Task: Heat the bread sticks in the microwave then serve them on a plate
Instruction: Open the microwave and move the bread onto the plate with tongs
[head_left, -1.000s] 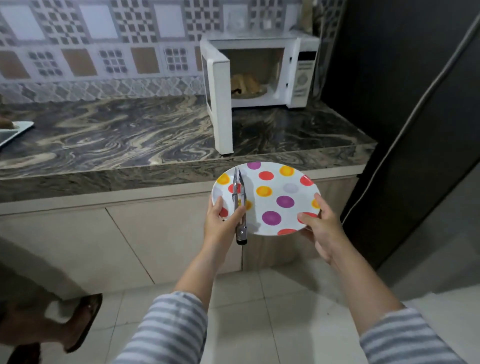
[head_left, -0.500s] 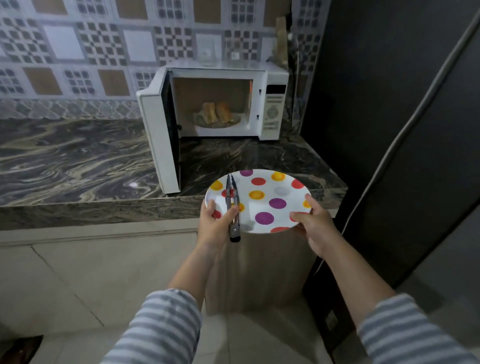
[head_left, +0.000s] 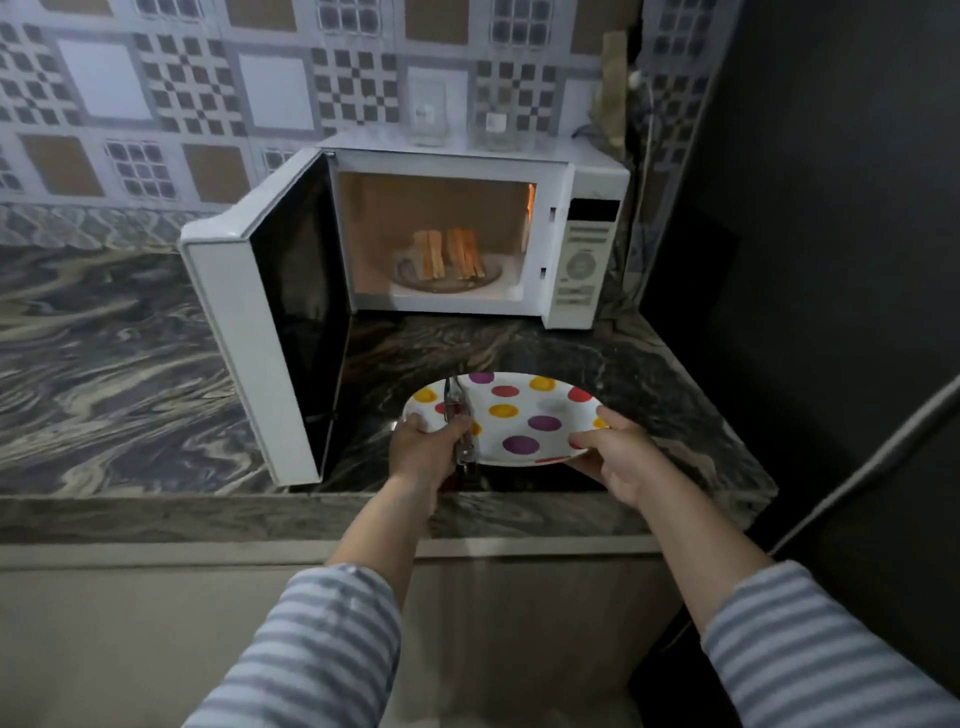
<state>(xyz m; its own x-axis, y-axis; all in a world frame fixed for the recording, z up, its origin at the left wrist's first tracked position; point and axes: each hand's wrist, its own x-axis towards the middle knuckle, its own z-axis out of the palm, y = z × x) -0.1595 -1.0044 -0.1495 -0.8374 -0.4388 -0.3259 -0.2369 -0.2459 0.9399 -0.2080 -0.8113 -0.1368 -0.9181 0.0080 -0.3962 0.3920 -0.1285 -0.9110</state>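
Note:
A white plate with coloured dots (head_left: 524, 395) hangs just over the dark marble counter (head_left: 130, 374), in front of the microwave (head_left: 587, 208). My left hand (head_left: 423, 449) grips the plate's left rim and pins metal tongs (head_left: 457, 410) against it. My right hand (head_left: 618, 452) grips the right rim. The microwave door (head_left: 244, 332) stands wide open to the left. Inside, lit orange, several bread sticks (head_left: 449, 252) lie on the glass turntable (head_left: 410, 278).
A dark tall surface (head_left: 831, 208) closes off the counter's right side. Two glass jars (head_left: 428, 111) stand on top of the microwave. Patterned tiles cover the back wall. Cabinet fronts (head_left: 130, 639) run below the counter edge.
I have stepped closer to the counter. The plate and tongs moved forward, from in front of the counter edge to above the counter before the open microwave.

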